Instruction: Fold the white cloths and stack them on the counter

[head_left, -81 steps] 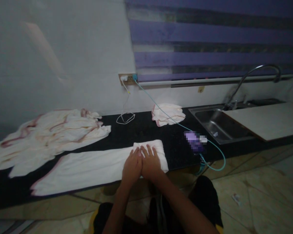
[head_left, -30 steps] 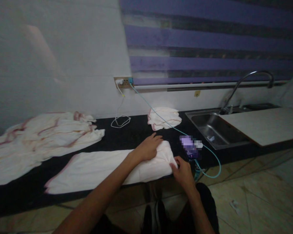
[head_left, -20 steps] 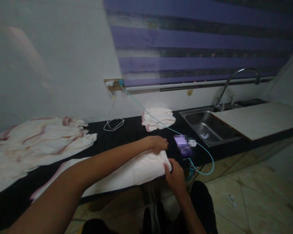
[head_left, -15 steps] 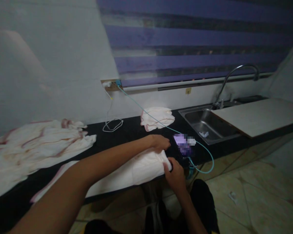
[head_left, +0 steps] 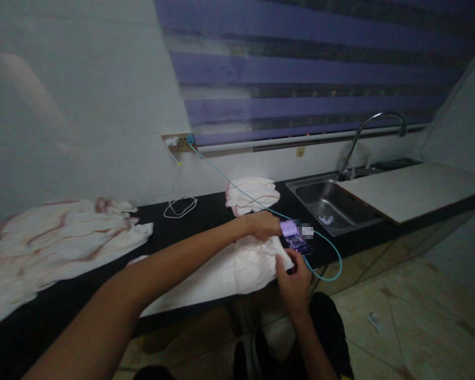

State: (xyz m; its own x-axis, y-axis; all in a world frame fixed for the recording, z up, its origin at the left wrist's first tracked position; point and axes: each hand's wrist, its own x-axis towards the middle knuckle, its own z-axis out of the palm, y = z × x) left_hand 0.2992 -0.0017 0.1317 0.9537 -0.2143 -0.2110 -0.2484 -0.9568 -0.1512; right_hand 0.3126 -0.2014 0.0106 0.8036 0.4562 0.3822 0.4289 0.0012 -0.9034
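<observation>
A long folded white cloth (head_left: pixel 221 277) lies along the front of the black counter. My left hand (head_left: pixel 264 226) reaches across it, fingers closed at the cloth's far right corner; the fingertips are partly hidden. My right hand (head_left: pixel 295 277) pinches the near right corner between thumb and fingers. Just beyond both hands, a phone (head_left: pixel 296 241) with a lit purple screen rests on the counter, partly blurred. Behind my left hand sits a smaller folded white cloth (head_left: pixel 253 195) with a pink edge.
A crumpled heap of white cloths (head_left: pixel 71 237) with reddish bands covers the left of the counter (head_left: pixel 158 232). A blue-green cable (head_left: pixel 338 253) runs from the wall socket (head_left: pixel 180 142) to the phone. To the right are a steel sink (head_left: pixel 320 198) and a pale board (head_left: pixel 411 187).
Both hands have moved a little to the right, drawing the cloth's right end with them toward the phone. The cloth's left end has slid to the right as well.
</observation>
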